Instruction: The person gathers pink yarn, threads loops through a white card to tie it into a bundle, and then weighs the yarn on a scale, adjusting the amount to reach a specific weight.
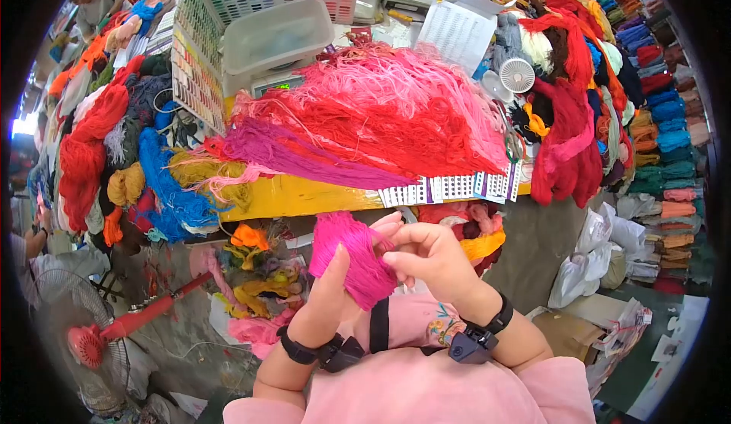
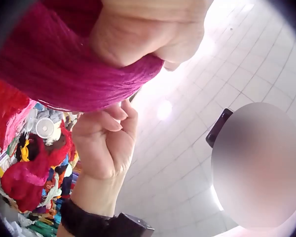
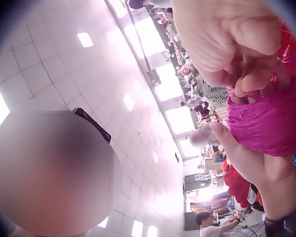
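Note:
A magenta skein of yarn (image 1: 352, 260) is held up in front of the person's body. The left hand (image 1: 329, 291) grips it, thumb across the near face and the fingertips showing past its far right edge. The right hand (image 1: 435, 260) is at the skein's right side, thumb and index finger pinching at the strands there. From the left wrist, the yarn (image 2: 64, 74) wraps broadly around the left hand (image 2: 148, 34), with the curled right hand (image 2: 106, 140) just beyond. Close up in the right wrist view, the right hand's bent fingers (image 3: 256, 79) meet the skein's edge (image 3: 266, 118).
A heap of red and pink yarn (image 1: 381, 112) covers the yellow-edged table (image 1: 304, 196), with punched cards (image 1: 457, 186) along its front. Behind are a plastic tub (image 1: 278, 36) and color sample boards (image 1: 198, 66). A red-poled floor fan (image 1: 87, 344) stands at left, cardboard boxes (image 1: 575, 333) at right.

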A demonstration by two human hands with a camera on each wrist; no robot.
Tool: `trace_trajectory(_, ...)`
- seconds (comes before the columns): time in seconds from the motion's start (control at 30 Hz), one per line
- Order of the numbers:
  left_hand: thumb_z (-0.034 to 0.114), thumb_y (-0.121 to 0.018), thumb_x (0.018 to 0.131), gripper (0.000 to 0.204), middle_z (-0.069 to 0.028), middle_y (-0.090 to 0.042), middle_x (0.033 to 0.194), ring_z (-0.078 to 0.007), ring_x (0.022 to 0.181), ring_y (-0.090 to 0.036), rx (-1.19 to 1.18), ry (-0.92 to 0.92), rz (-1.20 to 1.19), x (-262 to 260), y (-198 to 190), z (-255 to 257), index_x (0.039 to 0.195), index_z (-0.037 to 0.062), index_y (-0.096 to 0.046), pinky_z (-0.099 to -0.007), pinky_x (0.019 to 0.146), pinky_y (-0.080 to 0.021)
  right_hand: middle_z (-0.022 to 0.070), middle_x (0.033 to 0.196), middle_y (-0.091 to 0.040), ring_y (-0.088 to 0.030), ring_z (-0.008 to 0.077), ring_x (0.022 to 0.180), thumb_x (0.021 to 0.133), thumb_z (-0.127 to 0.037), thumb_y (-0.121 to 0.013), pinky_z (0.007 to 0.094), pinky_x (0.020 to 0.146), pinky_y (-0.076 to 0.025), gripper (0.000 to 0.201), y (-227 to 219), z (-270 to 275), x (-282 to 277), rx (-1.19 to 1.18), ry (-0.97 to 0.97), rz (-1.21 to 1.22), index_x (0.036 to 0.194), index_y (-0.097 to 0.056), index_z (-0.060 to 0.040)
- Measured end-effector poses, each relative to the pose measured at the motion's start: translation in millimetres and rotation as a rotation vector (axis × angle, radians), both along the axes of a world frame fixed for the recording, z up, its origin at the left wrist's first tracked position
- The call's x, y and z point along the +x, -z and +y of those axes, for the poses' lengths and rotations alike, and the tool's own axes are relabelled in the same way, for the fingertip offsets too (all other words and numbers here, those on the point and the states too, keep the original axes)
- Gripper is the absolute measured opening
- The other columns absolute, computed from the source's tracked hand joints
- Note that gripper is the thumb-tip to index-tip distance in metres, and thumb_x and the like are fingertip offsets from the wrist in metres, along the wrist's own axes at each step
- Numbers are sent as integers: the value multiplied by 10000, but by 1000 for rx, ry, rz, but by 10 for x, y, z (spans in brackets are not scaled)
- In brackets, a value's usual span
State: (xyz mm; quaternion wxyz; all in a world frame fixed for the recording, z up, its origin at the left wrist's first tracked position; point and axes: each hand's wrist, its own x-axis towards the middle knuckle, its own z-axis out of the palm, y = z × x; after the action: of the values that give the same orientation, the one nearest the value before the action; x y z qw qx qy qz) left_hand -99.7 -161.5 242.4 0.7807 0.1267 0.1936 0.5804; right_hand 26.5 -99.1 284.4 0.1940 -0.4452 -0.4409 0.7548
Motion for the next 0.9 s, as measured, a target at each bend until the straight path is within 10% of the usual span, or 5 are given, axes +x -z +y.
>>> trace_trajectory(0.33, 400, -231, 859, 577, -133, -268, 1269, -215, 1140, -320, 64, -38, -78, 6, 36, -14, 1217, -52, -238, -329, 928, -271, -21, 645, -517, -389, 17, 465, 761, -128, -541, 156, 422, -301, 127, 65, 40, 140, -377, 146, 363, 822, -562, -19)
trace_trajectory(0.57, 474, -220, 837, 631, -143, -234, 1286, -233, 1156, -295, 53, 46, 106, 38, -36, -9, 1233, -17, -227, -370, 946, -243, -38, 558, -487, -359, 10, 446, 721, -20, -534, 156, 395, -254, 64, 78, -100, 28, -87, 164, 87, 735, -595, -7)
trace_trajectory(0.63, 379, -324, 845, 549, -152, -316, 1235, -228, 1109, -361, -81, -50, -285, 42, -30, -28, 1210, -28, -274, -355, 923, -287, -32, 563, -492, -362, 15, 443, 717, -10, -535, 158, 399, -261, 62, 75, -92, 65, -135, 195, 135, 736, -593, 0)
trace_trajectory(0.73, 227, -426, 826, 407, -151, -416, 1145, -210, 1029, -440, -89, -82, 212, 74, -49, -28, 1136, -32, -380, -331, 877, -349, -20, 560, -494, -361, 19, 437, 718, -7, -529, 157, 396, -256, 64, 30, -97, 66, -152, 171, 159, 729, -590, 11)
trace_trajectory(0.9, 118, -462, 802, 249, -117, -526, 973, -175, 885, -518, -246, -119, -21, 70, -5, -19, 1006, -25, -482, -300, 794, -408, -3, 552, -489, -335, 40, 410, 715, -27, -534, 163, 382, -231, 62, 48, -100, 77, -223, 173, 241, 741, -583, 0)
